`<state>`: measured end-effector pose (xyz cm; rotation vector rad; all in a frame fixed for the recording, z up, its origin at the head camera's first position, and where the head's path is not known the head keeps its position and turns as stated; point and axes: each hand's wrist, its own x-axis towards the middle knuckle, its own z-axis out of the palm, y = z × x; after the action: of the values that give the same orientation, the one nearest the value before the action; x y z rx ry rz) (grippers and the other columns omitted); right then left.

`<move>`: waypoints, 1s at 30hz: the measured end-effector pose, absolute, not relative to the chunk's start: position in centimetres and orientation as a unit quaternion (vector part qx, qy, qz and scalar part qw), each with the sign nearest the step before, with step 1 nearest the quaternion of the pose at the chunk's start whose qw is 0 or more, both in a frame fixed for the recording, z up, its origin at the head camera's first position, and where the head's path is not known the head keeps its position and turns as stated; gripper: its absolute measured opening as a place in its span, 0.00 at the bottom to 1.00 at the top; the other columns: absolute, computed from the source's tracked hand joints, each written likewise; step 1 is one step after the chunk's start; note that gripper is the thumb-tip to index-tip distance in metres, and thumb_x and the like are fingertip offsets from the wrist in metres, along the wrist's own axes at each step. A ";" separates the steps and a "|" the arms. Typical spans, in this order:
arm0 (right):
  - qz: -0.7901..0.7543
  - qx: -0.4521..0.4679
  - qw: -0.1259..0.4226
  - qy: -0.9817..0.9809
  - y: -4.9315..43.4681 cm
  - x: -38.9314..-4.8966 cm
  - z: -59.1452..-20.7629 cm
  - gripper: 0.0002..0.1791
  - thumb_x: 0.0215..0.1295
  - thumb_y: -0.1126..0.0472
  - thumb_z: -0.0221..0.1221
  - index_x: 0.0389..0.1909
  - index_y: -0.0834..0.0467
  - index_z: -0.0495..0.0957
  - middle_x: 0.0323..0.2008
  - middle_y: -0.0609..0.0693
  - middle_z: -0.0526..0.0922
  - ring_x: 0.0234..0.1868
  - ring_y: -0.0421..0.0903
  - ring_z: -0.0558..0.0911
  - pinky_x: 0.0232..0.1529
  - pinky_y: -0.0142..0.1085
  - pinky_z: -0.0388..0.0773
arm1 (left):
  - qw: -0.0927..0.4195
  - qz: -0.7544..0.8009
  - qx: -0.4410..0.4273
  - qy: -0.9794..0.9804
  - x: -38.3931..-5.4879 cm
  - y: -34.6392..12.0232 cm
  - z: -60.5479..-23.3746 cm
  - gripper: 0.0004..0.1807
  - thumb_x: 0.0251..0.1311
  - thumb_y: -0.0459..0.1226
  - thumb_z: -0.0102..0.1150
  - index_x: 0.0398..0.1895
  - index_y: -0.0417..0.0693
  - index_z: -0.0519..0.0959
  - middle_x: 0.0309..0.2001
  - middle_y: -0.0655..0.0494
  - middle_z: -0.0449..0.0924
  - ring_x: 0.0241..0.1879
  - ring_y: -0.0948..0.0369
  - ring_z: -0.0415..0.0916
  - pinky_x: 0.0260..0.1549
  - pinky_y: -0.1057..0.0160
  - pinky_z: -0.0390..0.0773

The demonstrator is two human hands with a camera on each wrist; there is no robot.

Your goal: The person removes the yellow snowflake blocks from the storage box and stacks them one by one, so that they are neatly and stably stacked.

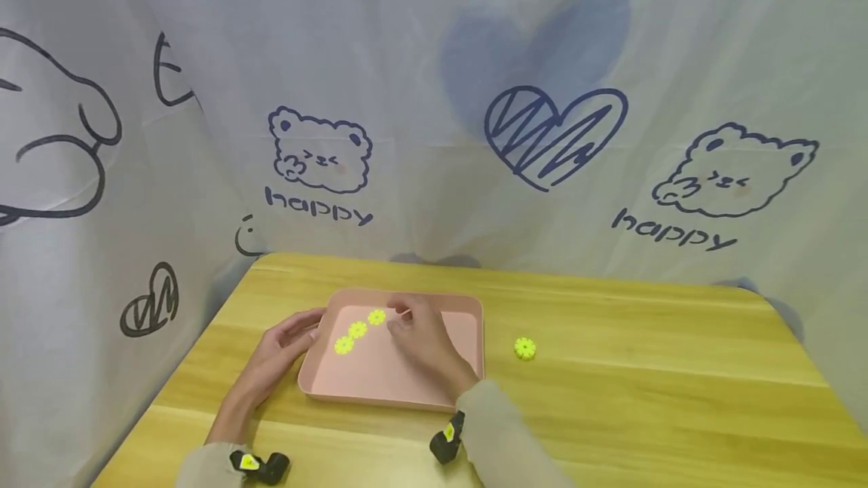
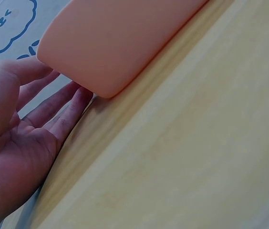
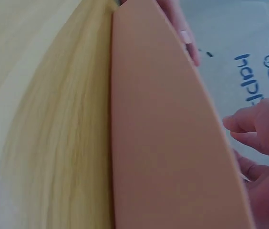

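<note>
A shallow pink tray (image 1: 393, 379) stands on the wooden table. Three yellow-green notched discs (image 1: 357, 330), shaped like flowers, lie in a slanting row on its left part. Beside the tray's left wall is my left hand (image 1: 274, 352); the left wrist view shows its fingers (image 2: 70, 112) loosely extended, with tips right at the outer wall. My right hand (image 1: 427, 337) hovers over the tray, just right of the uppermost disc. Its thumb and index finger are bent and apart, and nothing shows between them. In the right wrist view the tray's near wall hides part of this hand (image 3: 263, 148).
Another yellow-green disc (image 1: 525, 349) lies on the wooden table (image 1: 644, 375), right of the tray. A white curtain (image 1: 420, 172) with drawn hearts and bears hangs behind the table and along its left side. Each wrist carries a small black camera (image 1: 447, 439).
</note>
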<state>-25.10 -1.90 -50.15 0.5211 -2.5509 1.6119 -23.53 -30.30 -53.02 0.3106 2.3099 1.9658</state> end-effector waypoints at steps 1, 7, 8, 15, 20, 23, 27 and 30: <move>0.521 0.169 0.038 -0.836 -2.2 -25.4 -50.3 0.18 0.67 0.70 0.62 0.57 0.64 0.81 0.53 0.59 0.82 0.51 0.53 0.81 0.54 0.46 0.81 | 0.048 0.643 0.102 0.757 -23.6 -30.3 -53.0 0.28 0.76 0.39 0.57 0.74 0.37 0.66 0.72 0.37 0.67 0.62 0.72 0.74 0.59 0.73 0.74; 0.471 0.166 0.038 -0.865 -4.1 -26.0 -50.9 0.16 0.66 0.70 0.63 0.55 0.63 0.82 0.55 0.56 0.81 0.55 0.53 0.80 0.56 0.45 0.81 | 0.047 0.640 0.099 0.761 -23.4 -30.5 -53.0 0.29 0.76 0.39 0.56 0.74 0.37 0.66 0.73 0.37 0.67 0.62 0.72 0.73 0.59 0.73 0.74; 0.459 0.165 0.041 -0.872 -4.4 -26.1 -51.0 0.16 0.66 0.69 0.64 0.55 0.62 0.82 0.55 0.56 0.82 0.55 0.52 0.80 0.57 0.44 0.80 | 0.047 0.639 0.097 0.762 -23.4 -30.5 -52.9 0.29 0.76 0.40 0.56 0.74 0.37 0.66 0.73 0.38 0.67 0.62 0.71 0.73 0.60 0.73 0.74; 0.390 0.132 0.036 -0.910 -6.0 -26.2 -51.0 0.17 0.68 0.63 0.66 0.56 0.60 0.82 0.60 0.54 0.79 0.63 0.52 0.76 0.63 0.44 0.77 | 0.053 0.643 0.090 0.759 -23.4 -30.5 -52.6 0.29 0.76 0.40 0.56 0.74 0.37 0.65 0.73 0.38 0.66 0.62 0.72 0.73 0.59 0.73 0.74; 0.355 0.109 0.016 -0.928 -6.3 -26.1 -51.0 0.14 0.72 0.60 0.64 0.55 0.59 0.81 0.61 0.54 0.77 0.64 0.53 0.74 0.61 0.45 0.77 | 0.057 0.643 0.091 0.758 -23.5 -30.2 -52.7 0.29 0.76 0.40 0.56 0.74 0.37 0.65 0.73 0.38 0.66 0.62 0.72 0.73 0.59 0.72 0.74; 0.351 0.108 0.013 -0.930 -6.2 -26.0 -50.9 0.11 0.70 0.62 0.65 0.50 0.59 0.81 0.55 0.54 0.77 0.59 0.53 0.75 0.56 0.45 0.79 | 0.057 0.644 0.086 0.758 -23.5 -30.1 -52.8 0.29 0.76 0.40 0.57 0.74 0.37 0.65 0.73 0.38 0.66 0.62 0.72 0.73 0.59 0.72 0.74; 0.369 0.111 0.011 -0.923 -5.8 -25.9 -50.9 0.10 0.65 0.66 0.66 0.46 0.59 0.80 0.51 0.54 0.77 0.55 0.52 0.77 0.53 0.44 0.80 | 0.056 0.645 0.081 0.758 -23.4 -30.0 -52.8 0.30 0.76 0.40 0.58 0.74 0.37 0.65 0.73 0.38 0.66 0.61 0.73 0.74 0.59 0.72 0.74; 0.391 0.116 0.005 -0.913 -5.3 -25.9 -50.9 0.13 0.63 0.71 0.64 0.47 0.57 0.78 0.52 0.53 0.79 0.46 0.49 0.80 0.47 0.42 0.82 | 0.056 0.644 0.082 0.758 -23.5 -30.0 -52.7 0.30 0.75 0.40 0.58 0.74 0.37 0.66 0.73 0.38 0.66 0.61 0.72 0.74 0.59 0.72 0.74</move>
<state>-25.86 -5.26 -50.90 0.3647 -2.8603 1.2232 -23.47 -30.00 -52.70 0.2494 2.3005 1.9544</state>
